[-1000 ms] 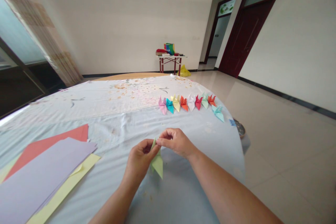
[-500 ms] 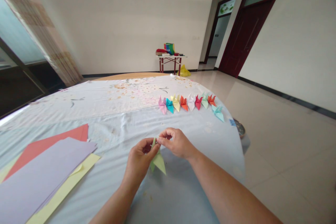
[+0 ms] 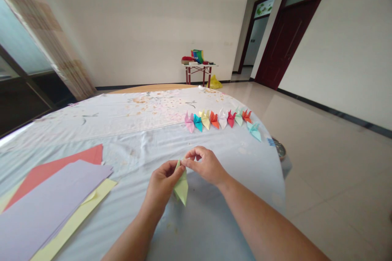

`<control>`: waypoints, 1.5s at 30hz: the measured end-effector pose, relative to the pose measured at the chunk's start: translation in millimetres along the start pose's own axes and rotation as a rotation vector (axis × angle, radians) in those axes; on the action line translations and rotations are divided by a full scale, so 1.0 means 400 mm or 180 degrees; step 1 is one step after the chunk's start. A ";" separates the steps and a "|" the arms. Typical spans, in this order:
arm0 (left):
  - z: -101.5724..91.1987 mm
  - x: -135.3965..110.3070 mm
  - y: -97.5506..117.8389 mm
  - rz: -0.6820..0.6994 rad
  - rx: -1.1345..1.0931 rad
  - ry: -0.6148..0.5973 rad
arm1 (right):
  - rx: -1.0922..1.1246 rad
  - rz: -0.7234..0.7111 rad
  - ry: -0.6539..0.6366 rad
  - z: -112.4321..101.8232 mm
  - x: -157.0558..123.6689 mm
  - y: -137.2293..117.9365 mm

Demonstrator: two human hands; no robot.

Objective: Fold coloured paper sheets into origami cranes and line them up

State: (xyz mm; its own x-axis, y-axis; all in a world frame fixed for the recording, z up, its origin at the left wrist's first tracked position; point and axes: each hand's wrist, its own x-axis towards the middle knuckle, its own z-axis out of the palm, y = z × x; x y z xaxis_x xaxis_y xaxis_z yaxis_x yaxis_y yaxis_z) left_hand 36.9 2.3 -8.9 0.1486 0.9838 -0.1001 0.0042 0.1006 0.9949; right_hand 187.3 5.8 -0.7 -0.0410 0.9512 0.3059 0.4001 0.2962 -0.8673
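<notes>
A light green origami crane (image 3: 181, 189) hangs point-down just above the cloth, pinched between the thumb and fingers of my left hand (image 3: 167, 176). My right hand (image 3: 204, 165) meets it at the top, its thumb and forefinger closed on a small tip of the same folded paper. The fingers hide most of that tip. Beyond my hands, several finished paper cranes (image 3: 214, 120) in pink, blue, yellow, orange, white, red and green stand in a row. A pale turquoise crane (image 3: 254, 131) lies at the row's right end, nearer the table edge.
Sheets of lilac paper (image 3: 58, 204), red paper (image 3: 88, 154) and yellow paper (image 3: 76, 216) lie stacked at left. A pale flowered tablecloth (image 3: 137, 138) covers the round table. Behind it, a small side table (image 3: 200, 66) holds boxes, and a yellow bag (image 3: 215, 82) rests on the floor.
The green crane has turned, so its lower point now hangs straighter down and further left. My right hand has risen very slightly. Both hands keep their pinch.
</notes>
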 end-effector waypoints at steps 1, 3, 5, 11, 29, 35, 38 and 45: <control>0.001 -0.001 0.001 -0.0046 -0.0080 -0.0027 | 0.0122 0.0089 -0.0033 -0.001 0.001 0.001; 0.001 -0.003 0.003 -0.0123 -0.0221 -0.0127 | 0.0491 0.0273 -0.0268 -0.002 0.002 0.004; 0.001 -0.004 0.004 -0.0185 -0.0335 -0.0228 | 0.0904 0.0397 -0.0520 -0.003 0.003 0.006; 0.002 -0.004 0.006 -0.0252 -0.0423 -0.0253 | 0.1324 0.0538 -0.0569 0.000 0.005 0.014; 0.005 -0.006 0.005 -0.0313 -0.0166 -0.0220 | 0.1526 0.0792 -0.0515 0.014 0.001 0.016; 0.009 -0.010 0.003 -0.0443 -0.0249 -0.0350 | 0.1848 0.1076 -0.0323 0.019 0.004 0.014; 0.014 -0.015 0.014 -0.0505 -0.0403 -0.0410 | 0.2141 0.1162 -0.0247 0.021 0.005 0.010; 0.018 -0.018 0.035 -0.0529 -0.0532 -0.0490 | 0.2273 0.1041 -0.0048 0.032 0.005 0.014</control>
State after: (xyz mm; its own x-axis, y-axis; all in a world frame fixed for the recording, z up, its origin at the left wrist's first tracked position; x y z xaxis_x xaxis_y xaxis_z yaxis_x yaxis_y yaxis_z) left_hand 42.9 -4.2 6.0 0.3080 0.9190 -0.2462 -0.1201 0.2943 0.9481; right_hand 177.8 10.6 -9.8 -0.0371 0.9993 -0.0093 -0.2912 -0.0198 -0.9565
